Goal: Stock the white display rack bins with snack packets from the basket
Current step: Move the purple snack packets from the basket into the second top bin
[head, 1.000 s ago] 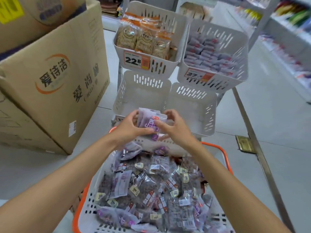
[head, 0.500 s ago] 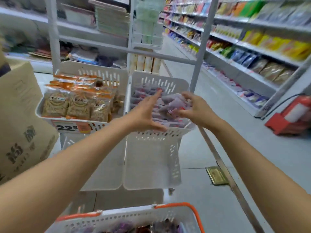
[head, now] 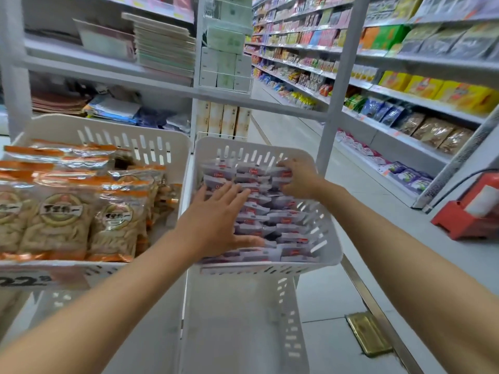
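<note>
So, left hand (head: 216, 220): it is lying palm down at the centre of the frame, fingers straight and fanned out, pressing flat on the purple snack packets (head: 272, 220).
Right hand (head: 299, 179): it is reaching into the far right corner of that bin, just right of centre, with its fingers curling down onto the back rows of packets; I cannot tell whether it is pinching one.
Purple snack packets: they are standing in tight overlapping rows, filling the white bin (head: 330, 238) from its near wall to its far wall, and their pale top edges are showing small red marks.
White bin: it is sitting slotted and tilted toward the camera, just beside its neighbour on the upper tier of the rack.
Neighbouring bin (head: 108, 130): at the left of the frame, it is holding orange-trimmed snack bags (head: 113, 220) standing upright in rows, and a blurred price tag (head: 24, 279) reading 22 is hanging on its front lip.
Lower bin (head: 237, 319): it is sitting at bottom centre, directly below, with its slotted right wall showing.
Rack post (head: 341, 76): it is rising white behind the bin's far right corner.
Store shelves (head: 432, 109): they are running along the right of the frame, carrying coloured packaged goods.
Brass plate (head: 368, 334): it is lying in the floor at lower right.
</note>
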Tool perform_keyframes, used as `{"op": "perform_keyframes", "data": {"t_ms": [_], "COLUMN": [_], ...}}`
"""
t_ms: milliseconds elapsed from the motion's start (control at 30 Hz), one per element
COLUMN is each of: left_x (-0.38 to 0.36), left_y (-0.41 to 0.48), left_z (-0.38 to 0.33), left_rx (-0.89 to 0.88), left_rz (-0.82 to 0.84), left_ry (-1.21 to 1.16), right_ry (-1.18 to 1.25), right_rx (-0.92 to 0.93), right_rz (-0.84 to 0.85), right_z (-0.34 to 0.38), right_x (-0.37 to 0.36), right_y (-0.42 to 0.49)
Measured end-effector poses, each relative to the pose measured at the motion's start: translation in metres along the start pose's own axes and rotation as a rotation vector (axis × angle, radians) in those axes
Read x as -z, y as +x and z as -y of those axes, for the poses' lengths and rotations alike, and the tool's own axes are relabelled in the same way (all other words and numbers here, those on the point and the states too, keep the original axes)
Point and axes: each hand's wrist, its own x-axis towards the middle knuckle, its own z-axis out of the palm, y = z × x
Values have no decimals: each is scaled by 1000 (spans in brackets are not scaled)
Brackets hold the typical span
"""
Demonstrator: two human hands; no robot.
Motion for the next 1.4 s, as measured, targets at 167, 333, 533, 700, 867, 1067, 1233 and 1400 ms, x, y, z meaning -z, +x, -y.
{"op": "perform_keyframes", "data": {"t_ms": [167, 333, 533, 700, 867, 1067, 1233, 1400], "left_x": [-1, 1, 17, 3, -27, -77, -81, -90], "left_y": [-1, -1, -39, -132, -250, -403, -454, -478], "left_z": [-1, -1, -16, -36, -43, -2, 10, 10], "left_rx": [-10, 19, 32, 179, 363, 619, 724, 717], "left_rz": [-16, -9, -149, -314, -142, -22, -35, -22], "left_ry": [-8, -40, -382, -483, -556, -605, -633, -689], "right_ry": [189, 216, 328, 427, 398, 399, 155, 201], "right_rx": [-33, -20, 66, 188, 205, 161, 324, 364], "right_rz": [138, 41, -284, -314, 126, 471, 458, 241], "right_z": [-4, -4, 15, 65, 108, 148, 184, 181], "right_x": [0, -14, -19, -71, -165, -265, -339, -345], "right_y": [1, -5, -88, -212, -326, -398, -412, -404]}}
